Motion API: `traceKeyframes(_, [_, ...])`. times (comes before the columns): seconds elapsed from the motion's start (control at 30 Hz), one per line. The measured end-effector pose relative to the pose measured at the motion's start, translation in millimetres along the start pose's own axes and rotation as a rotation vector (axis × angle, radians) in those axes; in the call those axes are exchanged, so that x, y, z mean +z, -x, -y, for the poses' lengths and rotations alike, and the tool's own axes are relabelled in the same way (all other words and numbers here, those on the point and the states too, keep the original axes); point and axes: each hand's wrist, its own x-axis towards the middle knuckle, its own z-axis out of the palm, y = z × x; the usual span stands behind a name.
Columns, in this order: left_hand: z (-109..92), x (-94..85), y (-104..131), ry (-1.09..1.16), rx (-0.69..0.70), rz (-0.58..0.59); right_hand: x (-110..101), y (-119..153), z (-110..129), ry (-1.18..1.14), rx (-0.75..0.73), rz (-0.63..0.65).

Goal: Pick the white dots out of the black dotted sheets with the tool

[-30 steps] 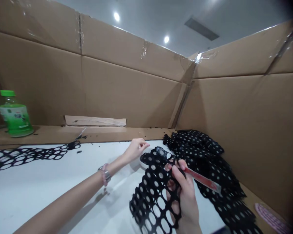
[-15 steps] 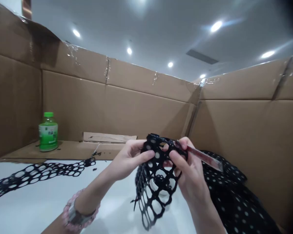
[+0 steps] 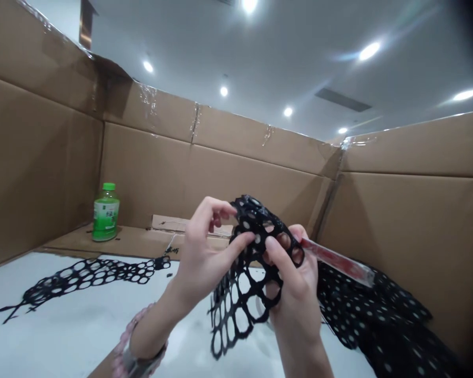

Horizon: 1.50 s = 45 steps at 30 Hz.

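Observation:
A black mesh fabric with round holes (image 3: 242,310) hangs in front of me, bunched at its top. My left hand (image 3: 211,247) has its thumb on the fabric's bunched part, with the other fingers raised and curled beside its upper left edge. My right hand (image 3: 294,268) grips the fabric from the right, thumb in front and fingers behind. A flat red strip with a clear end (image 3: 339,261) sticks out to the right from between the right fingers; its inner end is hidden.
Another black mesh strip (image 3: 90,274) lies on the white table (image 3: 90,331) at left. A green bottle (image 3: 105,214) stands behind it. Black dotted fabric (image 3: 382,315) is heaped at right. Cardboard walls (image 3: 220,168) surround the table.
The view has shifted, moving the surroundings rightward in the picture. My left fingers have lifted and opened away from the fabric's upper edge, while the right hand keeps its grip.

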Motion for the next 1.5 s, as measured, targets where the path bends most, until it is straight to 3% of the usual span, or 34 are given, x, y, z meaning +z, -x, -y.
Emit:
traceKeyframes(0.03, [-0.9, 1.9, 1.3, -0.026, 0.071, -0.013, 0.6, 1.0, -2.3, 0.013, -0.015, -0.015])
traceKeyframes(0.1, [-4.1, 3.9, 3.6, 0.005, 0.133, 0.07, -0.4, 2.7, -6.8, 0.052, -0.056, -0.031])
traceKeyframes(0.17, [-7.8, 4.0, 4.9, 0.049, 0.093, 0.148, -3.0, 3.9, -10.6, 0.088, -0.101, -0.039])
traceKeyframes(0.37, [-11.6, 6.0, 6.5, 0.132, -0.095, 0.231, -7.0, 4.7, -15.2, 0.117, -0.205, -0.033])
traceKeyframes(0.43, [-7.7, 7.4, 6.6, 0.125, -0.071, 0.233, -6.7, 3.7, -14.4, 0.094, -0.187, -0.02])
traceKeyframes(0.53, [3.0, 6.8, 3.0, 0.124, -0.054, 0.142, -5.9, 1.8, -12.1, 0.008, -0.1, -0.01])
traceKeyframes(0.6, [9.7, 3.9, -1.8, 0.177, -0.154, 0.126, -6.1, 1.1, -10.4, -0.038, -0.053, 0.02])
traceKeyframes(0.7, [12.1, -2.7, -7.7, 0.285, -0.353, 0.293, -9.5, -0.5, -7.4, 0.035, -0.063, 0.049])
traceKeyframes(0.77, [8.1, -7.3, -8.8, 0.325, -0.384, 0.346, -14.4, -3.3, -4.6, 0.153, -0.094, 0.07])
traceKeyframes(0.87, [-0.6, -13.8, -7.9, 0.346, -0.327, 0.318, -22.5, -9.7, 0.4, 0.239, -0.079, 0.177])
traceKeyframes(1.0, [-8.4, -21.7, -7.8, 0.265, -0.191, 0.458, -27.0, -13.5, 5.2, 0.159, -0.04, 0.29])
traceKeyframes(1.27, [-13.3, -31.1, -6.5, 0.083, 0.008, 0.476, -23.4, -9.4, 13.6, 0.184, 0.018, 0.319])
traceKeyframes(1.5, [-10.6, -36.1, -7.3, 0.061, 0.018, 0.516, -23.9, 0.1, 11.7, 0.072, 0.127, 0.339])
